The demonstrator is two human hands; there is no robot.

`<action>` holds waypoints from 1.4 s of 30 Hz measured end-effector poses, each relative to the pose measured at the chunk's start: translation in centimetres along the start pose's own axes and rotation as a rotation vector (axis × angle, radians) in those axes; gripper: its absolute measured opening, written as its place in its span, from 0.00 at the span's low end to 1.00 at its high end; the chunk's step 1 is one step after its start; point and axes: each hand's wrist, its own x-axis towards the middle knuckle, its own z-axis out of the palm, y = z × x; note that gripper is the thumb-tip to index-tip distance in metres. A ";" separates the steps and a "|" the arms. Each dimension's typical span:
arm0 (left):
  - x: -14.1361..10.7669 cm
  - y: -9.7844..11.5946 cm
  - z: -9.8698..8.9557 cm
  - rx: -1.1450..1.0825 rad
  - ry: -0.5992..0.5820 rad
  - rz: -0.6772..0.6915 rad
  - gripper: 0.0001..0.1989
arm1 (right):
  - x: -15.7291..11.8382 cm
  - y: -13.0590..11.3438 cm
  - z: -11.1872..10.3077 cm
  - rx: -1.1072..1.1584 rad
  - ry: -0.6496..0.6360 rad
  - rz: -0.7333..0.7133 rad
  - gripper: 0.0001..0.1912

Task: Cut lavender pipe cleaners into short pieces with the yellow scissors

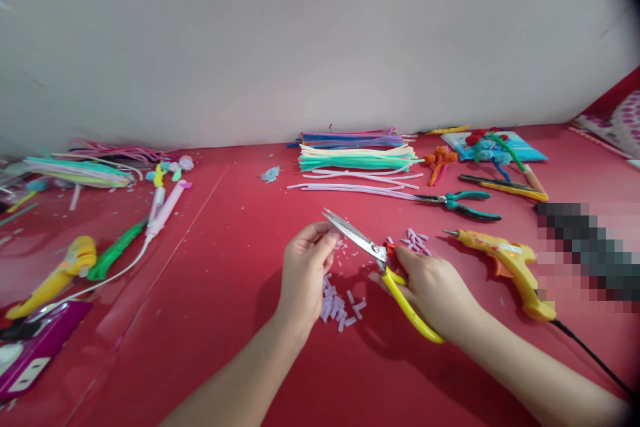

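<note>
My right hand is closed around the yellow and red handles of a pair of scissors. Their blades point up and to the left and look nearly closed. Fingers and thumb of my left hand are pinched together right beside the blades. Whatever is between those fingertips is too small or hidden to make out. Below the scissors lies a pile of short lilac pipe cleaner pieces. More cut lilac pieces are scattered just beyond my right hand.
Bundled pipe cleaners and long lilac stems lie at the back. To the right are pliers, a yellow glue gun with a cord, and orange pipe cleaner shapes. A pink curling-iron-like tool and purple case sit left.
</note>
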 end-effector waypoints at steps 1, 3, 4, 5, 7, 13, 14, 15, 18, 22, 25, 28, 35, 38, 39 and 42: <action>0.0 0.0 0.0 0.002 -0.001 0.002 0.06 | 0.0 0.0 0.0 0.000 0.001 -0.002 0.16; 0.0 0.0 0.0 0.006 -0.006 0.006 0.06 | 0.0 0.1 0.0 0.002 -0.001 -0.004 0.16; 0.0 0.0 0.0 0.007 -0.008 0.007 0.06 | 0.0 0.1 0.1 0.003 -0.003 0.000 0.16; 0.0 -0.1 0.0 0.009 -0.010 0.007 0.06 | 0.0 0.1 0.1 0.004 -0.005 0.002 0.16; 0.0 -0.1 -0.1 0.013 -0.008 0.006 0.06 | 0.0 0.1 0.0 0.009 -0.009 0.000 0.16; 0.2 -0.1 -0.1 0.016 -0.006 -0.009 0.08 | 0.4 0.1 -0.8 0.046 -0.015 0.090 0.16; 0.2 -0.1 -0.1 0.038 -0.018 -0.021 0.08 | 0.6 0.2 -1.0 0.066 -0.012 0.125 0.16; 0.2 -0.1 0.0 0.081 -0.040 -0.034 0.09 | 0.7 0.3 -1.1 0.096 -0.005 0.157 0.15; -0.1 -0.1 0.4 0.328 -0.171 -0.017 0.10 | 1.0 0.4 -1.2 0.271 0.009 0.201 0.12; -0.8 -0.2 1.2 0.656 -0.345 0.154 0.07 | 0.8 0.0 -1.1 0.601 -0.040 0.176 0.10; -1.2 -0.6 1.5 0.744 -0.406 0.204 0.06 | 0.5 -0.5 -1.0 0.700 -0.057 0.182 0.10; -1.3 -0.8 1.5 0.768 -0.441 0.222 0.06 | 0.4 -0.6 -1.2 0.662 -0.051 0.169 0.09; 0.6 0.2 -0.1 0.871 -0.326 0.316 0.10 | 1.6 2.4 -3.1 0.111 0.024 0.325 0.11; 1.4 0.6 -1.1 0.955 -0.304 0.300 0.08 | 2.3 4.1 -2.9 -0.091 -0.068 0.380 0.11; 1.5 0.7 -1.2 0.984 -0.323 0.292 0.05 | 2.5 4.5 -2.7 -0.116 -0.104 0.383 0.12; 1.2 1.2 -1.4 1.054 -0.507 0.263 0.06 | 2.7 4.9 -2.3 -0.173 -0.149 0.385 0.13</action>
